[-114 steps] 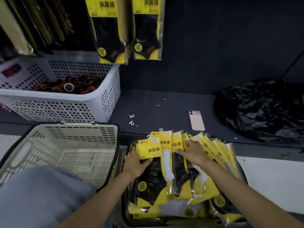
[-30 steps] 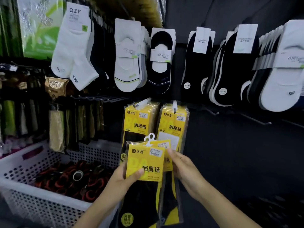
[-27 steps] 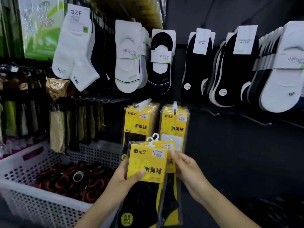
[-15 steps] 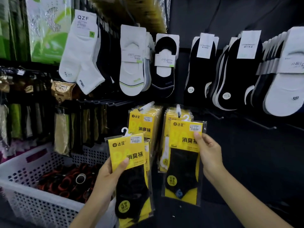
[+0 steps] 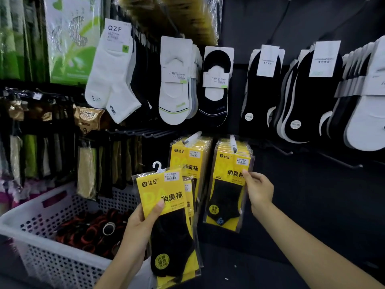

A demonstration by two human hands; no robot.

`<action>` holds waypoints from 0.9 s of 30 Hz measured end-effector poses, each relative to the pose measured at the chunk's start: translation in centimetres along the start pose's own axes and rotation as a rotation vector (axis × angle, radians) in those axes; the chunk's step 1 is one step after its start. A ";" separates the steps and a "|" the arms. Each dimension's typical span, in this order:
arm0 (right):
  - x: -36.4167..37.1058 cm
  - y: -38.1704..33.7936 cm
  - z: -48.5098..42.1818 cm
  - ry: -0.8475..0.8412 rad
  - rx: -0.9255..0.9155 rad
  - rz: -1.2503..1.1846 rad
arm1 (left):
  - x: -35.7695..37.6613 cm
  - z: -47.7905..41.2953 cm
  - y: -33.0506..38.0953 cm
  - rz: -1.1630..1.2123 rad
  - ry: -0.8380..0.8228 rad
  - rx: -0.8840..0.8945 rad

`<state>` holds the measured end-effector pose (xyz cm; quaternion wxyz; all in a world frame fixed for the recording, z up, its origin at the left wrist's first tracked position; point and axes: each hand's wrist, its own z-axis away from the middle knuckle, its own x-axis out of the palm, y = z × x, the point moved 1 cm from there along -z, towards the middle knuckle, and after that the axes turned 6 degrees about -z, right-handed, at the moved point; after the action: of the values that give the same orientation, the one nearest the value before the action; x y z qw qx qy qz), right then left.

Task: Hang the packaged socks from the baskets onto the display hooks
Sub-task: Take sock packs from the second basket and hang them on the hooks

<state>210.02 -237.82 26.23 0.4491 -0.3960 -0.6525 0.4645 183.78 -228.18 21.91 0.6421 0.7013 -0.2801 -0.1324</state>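
Observation:
My left hand point(image 5: 141, 224) grips a small stack of yellow packaged black socks point(image 5: 166, 215) with a white plastic hanger on top, held in front of the display. My right hand point(image 5: 258, 190) pinches the right edge of the front sock pack point(image 5: 227, 184), which hangs on the right display hook point(image 5: 233, 142) with several like packs behind it. To the left, another display hook point(image 5: 192, 137) carries a second bunch of yellow packs point(image 5: 188, 161).
A white perforated basket point(image 5: 48, 257) with red and black rings stands at lower left. Rows of white and black socks point(image 5: 175, 84) hang above. Bare hooks point(image 5: 341, 161) stick out at right over a dark shelf.
The view rose from the floor basket to the display. My right hand took one pack off the stack, carried it right and up, and it now hangs on the right hook.

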 end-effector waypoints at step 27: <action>-4.8 -1.8 4.8 -0.299 -0.083 -0.151 | 2.0 0.2 -1.3 0.022 0.024 -0.009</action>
<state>206.62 -244.01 26.15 0.3639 -0.2903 -0.7585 0.4560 185.60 -229.45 20.96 0.6498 0.6970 -0.2792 -0.1181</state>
